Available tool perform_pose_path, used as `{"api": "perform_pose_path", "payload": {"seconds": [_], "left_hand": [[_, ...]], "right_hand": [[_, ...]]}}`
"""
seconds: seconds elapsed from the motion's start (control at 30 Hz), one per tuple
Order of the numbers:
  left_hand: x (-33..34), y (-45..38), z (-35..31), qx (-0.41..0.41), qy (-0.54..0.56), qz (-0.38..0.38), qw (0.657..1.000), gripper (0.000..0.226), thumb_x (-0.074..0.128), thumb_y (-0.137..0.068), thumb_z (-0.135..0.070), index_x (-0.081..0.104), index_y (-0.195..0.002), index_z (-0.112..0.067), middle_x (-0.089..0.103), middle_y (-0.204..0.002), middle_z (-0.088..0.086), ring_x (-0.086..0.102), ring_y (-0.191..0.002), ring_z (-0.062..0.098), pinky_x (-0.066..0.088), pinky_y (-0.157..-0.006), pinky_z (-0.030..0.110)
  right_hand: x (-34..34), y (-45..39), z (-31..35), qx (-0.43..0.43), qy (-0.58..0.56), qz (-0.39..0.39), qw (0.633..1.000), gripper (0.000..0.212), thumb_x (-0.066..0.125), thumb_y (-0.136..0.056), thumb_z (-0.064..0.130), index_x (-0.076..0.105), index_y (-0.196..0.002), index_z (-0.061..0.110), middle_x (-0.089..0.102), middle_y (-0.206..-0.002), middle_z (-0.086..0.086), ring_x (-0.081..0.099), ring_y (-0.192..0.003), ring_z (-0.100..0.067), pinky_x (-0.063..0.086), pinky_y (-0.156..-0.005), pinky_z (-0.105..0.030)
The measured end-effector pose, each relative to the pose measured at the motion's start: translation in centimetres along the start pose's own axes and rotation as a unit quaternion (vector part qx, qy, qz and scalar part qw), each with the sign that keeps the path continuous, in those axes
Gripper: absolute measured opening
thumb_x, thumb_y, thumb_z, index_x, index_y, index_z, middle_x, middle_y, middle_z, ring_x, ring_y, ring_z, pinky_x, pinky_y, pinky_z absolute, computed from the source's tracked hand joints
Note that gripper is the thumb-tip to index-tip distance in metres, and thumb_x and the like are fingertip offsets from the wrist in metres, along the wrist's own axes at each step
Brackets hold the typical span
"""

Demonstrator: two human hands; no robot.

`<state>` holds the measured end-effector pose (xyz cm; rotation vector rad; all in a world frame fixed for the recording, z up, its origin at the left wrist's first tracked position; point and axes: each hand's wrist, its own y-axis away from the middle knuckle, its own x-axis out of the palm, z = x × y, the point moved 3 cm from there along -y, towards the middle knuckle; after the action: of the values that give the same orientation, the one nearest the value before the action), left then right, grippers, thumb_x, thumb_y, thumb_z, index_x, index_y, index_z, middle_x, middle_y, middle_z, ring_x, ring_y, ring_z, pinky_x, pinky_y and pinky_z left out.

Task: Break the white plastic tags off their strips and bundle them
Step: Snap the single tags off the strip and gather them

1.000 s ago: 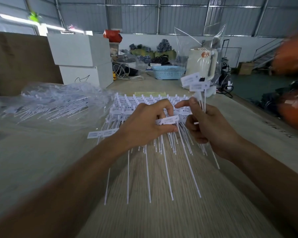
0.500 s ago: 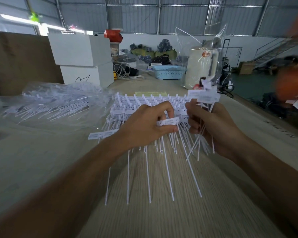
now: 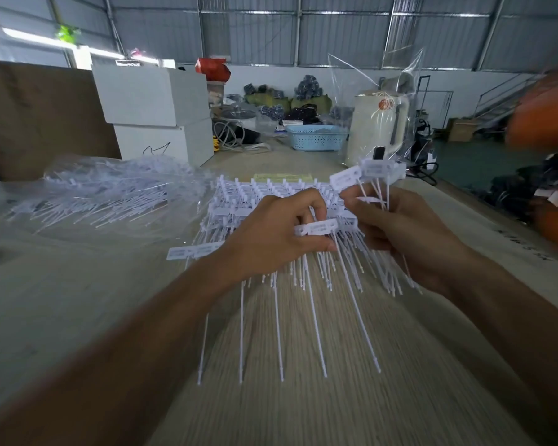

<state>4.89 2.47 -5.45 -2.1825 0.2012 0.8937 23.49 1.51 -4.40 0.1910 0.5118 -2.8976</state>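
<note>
A stack of white plastic tag strips (image 3: 271,201) lies on the wooden table (image 3: 78,300), the tags' long thin tails pointing toward me. My left hand (image 3: 271,233) holds a strip, thumb and fingers pinching it beside one tag head (image 3: 319,227). To its right, my right hand (image 3: 403,233) grips a small bundle of loose tags (image 3: 372,172), heads up and tails running down through the fist. The two hands almost touch.
A clear plastic bag of more tags (image 3: 103,194) lies at the left. White boxes (image 3: 152,98) stand behind it. A blue basket (image 3: 316,138) and a bagged cream appliance (image 3: 380,130) sit at the table's far end. A blurred orange shape (image 3: 548,117) is at the right edge.
My right hand with its bundle has shifted a little left, closer to the left hand. The left hand and its strip have stayed nearly still.
</note>
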Motion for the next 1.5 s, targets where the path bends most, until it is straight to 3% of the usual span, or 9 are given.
{"api": "perform_pose_path", "payload": {"seconds": [0.27, 0.47, 0.57, 0.7, 0.8, 1.07, 1.2, 1.33, 1.5], "left_hand": [[-0.1, 0.1, 0.0, 0.005, 0.002, -0.007, 1.000, 0.037, 0.086, -0.072, -0.038, 0.059, -0.091, -0.023, 0.070, -0.071, -0.004, 0.065, -0.063, 0.015, 0.047, -0.057, 0.033], [-0.2, 0.0, -0.2, -0.009, 0.019, -0.013, 1.000, 0.034, 0.087, -0.073, -0.035, 0.060, -0.088, -0.022, 0.069, -0.074, -0.011, 0.066, -0.066, 0.007, 0.045, -0.055, 0.016], [-0.2, 0.1, -0.6, -0.003, 0.022, -0.025, 0.999, 0.028, 0.084, -0.077, -0.030, 0.060, -0.086, -0.019, 0.069, -0.074, -0.013, 0.066, -0.067, 0.005, 0.051, -0.059, 0.021], [0.1, 0.3, -1.0, 0.011, 0.014, -0.030, 0.999, 0.026, 0.082, -0.080, -0.026, 0.060, -0.085, -0.014, 0.069, -0.072, -0.010, 0.066, -0.066, 0.008, 0.052, -0.061, 0.036], [0.2, 0.4, -1.3, 0.022, 0.011, -0.020, 1.000, 0.028, 0.082, -0.080, -0.025, 0.058, -0.086, -0.012, 0.068, -0.075, -0.004, 0.065, -0.068, 0.013, 0.051, -0.064, 0.040], [-1.0, 0.0, -0.7, -0.001, 0.022, 0.046, 0.999, 0.021, 0.070, -0.091, -0.017, 0.068, -0.112, -0.019, 0.073, -0.092, -0.007, 0.067, -0.083, 0.008, 0.053, -0.073, 0.023], [-0.6, 0.2, -0.7, 0.010, -0.039, 0.056, 0.998, 0.021, 0.073, -0.089, -0.025, 0.070, -0.109, -0.022, 0.072, -0.085, -0.007, 0.066, -0.076, 0.007, 0.054, -0.069, 0.029], [-1.6, -0.2, -1.1, 0.001, 0.000, 0.059, 0.998, 0.020, 0.068, -0.094, -0.020, 0.073, -0.113, -0.014, 0.075, -0.087, -0.003, 0.066, -0.074, 0.000, 0.046, -0.068, 0.008], [-2.8, 0.0, -1.4, -0.037, 0.105, 0.098, 0.989, 0.013, 0.061, -0.096, -0.013, 0.073, -0.101, -0.010, 0.074, -0.077, 0.002, 0.066, -0.063, 0.015, 0.054, -0.054, 0.037]], "right_hand": [[-0.7, -0.1, 0.2, -0.022, -0.020, -0.030, 0.999, 0.027, 0.039, -0.108, 0.035, 0.058, -0.105, 0.016, 0.032, -0.059, 0.002, 0.022, -0.048, -0.014, 0.022, -0.044, -0.021], [-0.1, 0.0, 0.0, 0.015, 0.048, -0.072, 0.996, 0.013, 0.059, -0.100, 0.023, 0.065, -0.089, 0.020, 0.036, -0.050, 0.008, 0.027, -0.043, -0.009, 0.022, -0.042, -0.022], [0.4, 0.2, -0.6, 0.077, 0.066, -0.098, 0.990, 0.022, 0.062, -0.097, 0.026, 0.071, -0.086, 0.009, 0.033, -0.048, 0.002, 0.024, -0.041, -0.013, 0.019, -0.041, -0.022], [1.6, 0.6, -0.8, 0.123, 0.047, -0.020, 0.991, 0.042, 0.057, -0.096, 0.050, 0.053, -0.064, 0.023, 0.034, -0.046, 0.005, 0.026, -0.037, -0.008, 0.021, -0.039, -0.021], [1.6, 0.6, -0.7, 0.107, 0.061, 0.036, 0.992, 0.039, 0.060, -0.096, 0.045, 0.049, -0.068, 0.020, 0.035, -0.049, 0.006, 0.027, -0.040, -0.007, 0.022, -0.038, -0.020], [-0.7, 0.1, 0.2, 0.087, 0.021, -0.011, 0.996, 0.036, 0.054, -0.102, 0.035, 0.061, -0.072, 0.016, 0.055, -0.055, 0.001, 0.032, -0.044, -0.011, 0.021, -0.048, -0.024], [-0.6, 0.0, 0.0, 0.080, 0.032, 0.028, 0.996, 0.040, 0.057, -0.099, 0.044, 0.058, -0.067, 0.020, 0.051, -0.056, -0.003, 0.033, -0.043, -0.012, 0.024, -0.042, -0.024], [-0.6, 0.0, 0.6, 0.028, 0.060, 0.076, 0.995, 0.027, 0.065, -0.093, 0.038, 0.062, -0.068, 0.028, 0.050, -0.055, -0.001, 0.030, -0.042, -0.010, 0.022, -0.041, -0.020], [-0.3, 0.4, 1.5, -0.098, 0.150, 0.058, 0.982, 0.019, 0.065, -0.096, 0.020, 0.064, -0.080, 0.009, 0.052, -0.054, 0.006, 0.040, -0.043, -0.003, 0.033, -0.043, -0.016]]}}
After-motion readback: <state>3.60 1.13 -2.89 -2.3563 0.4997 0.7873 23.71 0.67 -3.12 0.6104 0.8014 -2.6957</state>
